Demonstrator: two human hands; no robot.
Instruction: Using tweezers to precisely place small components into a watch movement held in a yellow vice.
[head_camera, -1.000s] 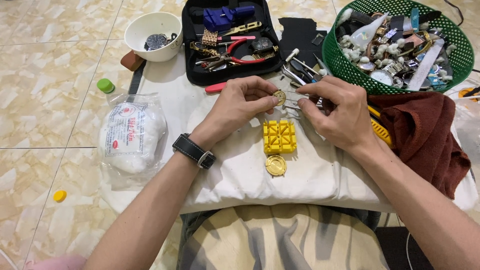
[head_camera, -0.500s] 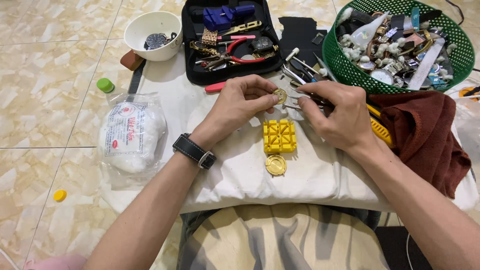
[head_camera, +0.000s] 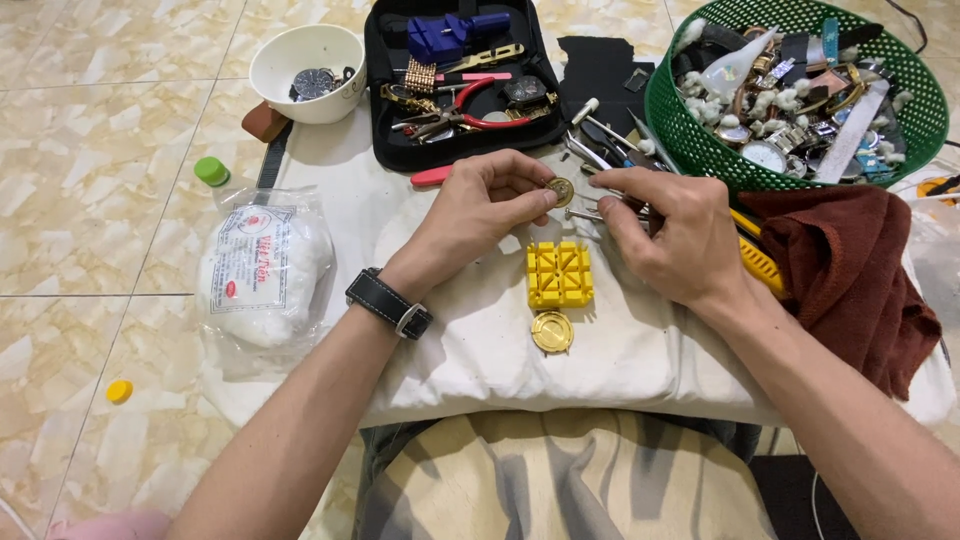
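Bright, even light falls from above, leaving only soft shadows under the hands. The tiled floor (head_camera: 90, 180) shows a mild sheen. Focus stays sharp throughout, with slight wide-angle stretching at the edges.

Shiny gold metal disc (head_camera: 552, 331) beside matt yellow plastic block (head_camera: 559, 274) on white cloth (head_camera: 480, 350).

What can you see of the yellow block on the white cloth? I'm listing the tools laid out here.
The yellow block is a small square piece, plastic by its look, with a grid of slots and holes across its top. It lies flat on the white cloth, just below both hands, and neither hand touches it. A round gold disc lies right below it, close to its lower edge; whether they touch is unclear. Nothing sits in its slots.
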